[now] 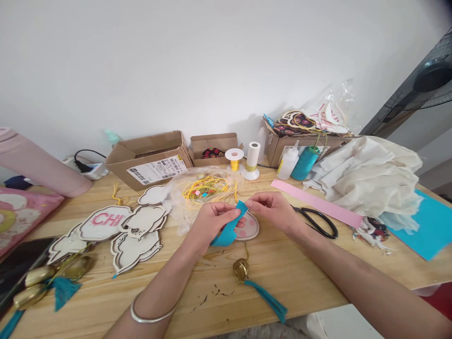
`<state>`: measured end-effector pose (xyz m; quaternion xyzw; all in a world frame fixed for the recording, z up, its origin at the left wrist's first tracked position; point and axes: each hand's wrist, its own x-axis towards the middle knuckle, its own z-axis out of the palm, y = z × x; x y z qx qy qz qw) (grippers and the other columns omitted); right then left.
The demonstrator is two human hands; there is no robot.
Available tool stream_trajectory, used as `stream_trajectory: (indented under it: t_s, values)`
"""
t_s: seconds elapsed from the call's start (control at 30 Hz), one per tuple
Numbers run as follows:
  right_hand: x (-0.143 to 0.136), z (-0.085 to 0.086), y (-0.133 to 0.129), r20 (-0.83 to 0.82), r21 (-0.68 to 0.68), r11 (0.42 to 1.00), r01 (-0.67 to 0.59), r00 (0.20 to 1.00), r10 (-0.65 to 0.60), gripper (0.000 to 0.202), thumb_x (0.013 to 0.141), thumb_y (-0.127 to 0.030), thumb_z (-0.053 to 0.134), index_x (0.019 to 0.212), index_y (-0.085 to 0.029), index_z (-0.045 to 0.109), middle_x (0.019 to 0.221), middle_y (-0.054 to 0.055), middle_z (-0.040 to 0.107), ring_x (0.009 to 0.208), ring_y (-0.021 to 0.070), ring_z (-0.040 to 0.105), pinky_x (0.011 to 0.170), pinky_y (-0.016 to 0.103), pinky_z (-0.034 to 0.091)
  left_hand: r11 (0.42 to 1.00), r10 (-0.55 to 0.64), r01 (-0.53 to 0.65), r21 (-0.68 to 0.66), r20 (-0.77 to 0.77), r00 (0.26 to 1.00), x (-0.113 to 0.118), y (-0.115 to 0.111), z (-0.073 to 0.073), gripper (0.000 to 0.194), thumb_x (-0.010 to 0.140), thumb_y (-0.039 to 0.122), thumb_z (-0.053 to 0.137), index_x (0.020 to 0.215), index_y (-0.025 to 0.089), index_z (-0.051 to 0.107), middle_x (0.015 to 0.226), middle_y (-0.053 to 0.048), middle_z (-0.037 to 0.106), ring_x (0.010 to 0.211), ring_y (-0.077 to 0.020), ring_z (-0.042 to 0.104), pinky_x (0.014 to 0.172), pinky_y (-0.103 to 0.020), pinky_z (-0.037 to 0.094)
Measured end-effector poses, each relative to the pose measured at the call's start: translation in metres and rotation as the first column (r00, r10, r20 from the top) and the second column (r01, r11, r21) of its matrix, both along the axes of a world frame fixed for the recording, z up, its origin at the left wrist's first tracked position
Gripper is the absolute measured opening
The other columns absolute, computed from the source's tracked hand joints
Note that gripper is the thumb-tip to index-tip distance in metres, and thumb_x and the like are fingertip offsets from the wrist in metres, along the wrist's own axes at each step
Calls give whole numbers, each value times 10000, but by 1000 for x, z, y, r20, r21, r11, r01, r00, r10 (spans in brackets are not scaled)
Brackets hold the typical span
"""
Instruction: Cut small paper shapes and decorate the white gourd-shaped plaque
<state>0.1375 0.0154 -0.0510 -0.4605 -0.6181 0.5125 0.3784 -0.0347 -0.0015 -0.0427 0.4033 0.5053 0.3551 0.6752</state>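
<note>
A curled turquoise strip (226, 235) is pinched between the thumb and fingers of my left hand (213, 219). My right hand (273, 209) is closed in a pinch at the strip's upper corner; whether it grips the strip or a thin piece at its edge is too small to tell. Partly hidden behind the strip, a pale plaque with pink spots (251, 227) lies on the wooden table (282, 268). Below it, on a cord, lies a brass bell (240, 270) with a teal tassel (268, 301). Black-handled scissors (319, 222) rest beside my right forearm.
Cloud-shaped plaques (136, 245) and brass bells (31, 285) lie at left. Behind my hands are a bag of yellow cords (206, 188), spools (234, 157), a glue bottle (287, 162) and cardboard boxes (151, 162). Rightward are a pink strip (318, 203), pale cloth (367, 174) and a blue sheet (429, 226).
</note>
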Motion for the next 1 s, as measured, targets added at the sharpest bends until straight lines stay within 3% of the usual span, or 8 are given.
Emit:
stream_trajectory:
  t_s: [0.5, 0.73, 1.0]
  values:
    - [-1, -4, 0, -1, -28, 1000, 12, 1000, -12, 226, 661, -372, 632, 654, -147, 635, 607, 3, 618, 530, 98, 502, 507, 222, 406, 1000, -17, 17, -6, 16, 1000, 1, -1, -1, 190, 607, 295, 734, 706, 151, 660, 645, -37, 713, 597, -148, 657, 508, -196, 480]
    - [-3, -6, -1, 11, 35, 999, 1, 1000, -2, 233, 681, -370, 628, 716, -141, 657, 650, 16, 635, 552, 103, 508, 511, 227, 404, 999, -34, 34, 23, 16, 999, 0, -2, -1, 169, 613, 284, 729, 690, 150, 661, 608, -22, 700, 578, -143, 652, 506, -194, 477]
    - [-4, -6, -1, -47, -23, 999, 32, 998, -33, 209, 664, -347, 634, 686, -143, 673, 639, 17, 664, 548, 110, 543, 531, 237, 431, 994, -83, 84, 73, -14, 996, 0, 0, -2, 206, 619, 305, 728, 754, 157, 680, 679, -26, 714, 635, -143, 653, 582, -214, 496]
